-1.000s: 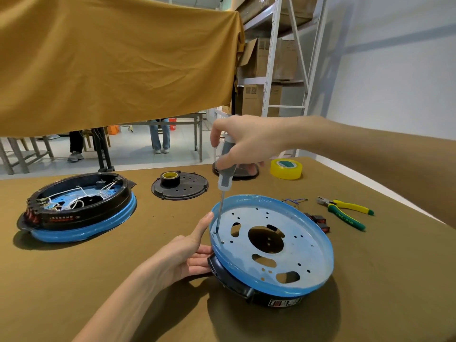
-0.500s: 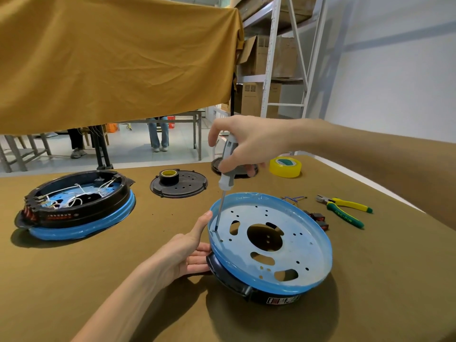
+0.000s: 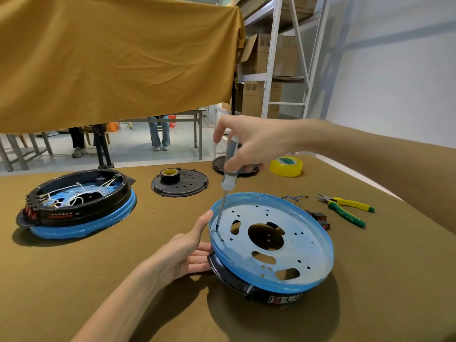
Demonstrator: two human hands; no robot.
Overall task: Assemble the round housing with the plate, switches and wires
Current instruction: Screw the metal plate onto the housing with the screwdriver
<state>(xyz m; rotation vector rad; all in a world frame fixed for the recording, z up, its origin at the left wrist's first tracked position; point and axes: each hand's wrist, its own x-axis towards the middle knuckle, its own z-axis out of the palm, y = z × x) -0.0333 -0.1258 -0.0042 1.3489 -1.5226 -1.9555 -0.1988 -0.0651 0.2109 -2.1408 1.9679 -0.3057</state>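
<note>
A round black housing lies in front of me with a blue-filmed metal plate seated on top, full of holes and cut-outs. My right hand grips a grey-handled screwdriver held upright, its tip set at a hole near the plate's left rim. My left hand holds the housing's left side, thumb up against the blue rim and fingers under the edge. Red-and-black switches and thin blue wires lie just right of the plate.
A second housing with white wiring inside sits at the left. A black perforated disc carries a black tape roll; another dark disc lies behind my right hand. Yellow tape and yellow-green pliers lie to the right.
My right hand has shifted its fingers slightly on the screwdriver handle, with the tip staying at the same hole. My left hand and the housing have not moved.
</note>
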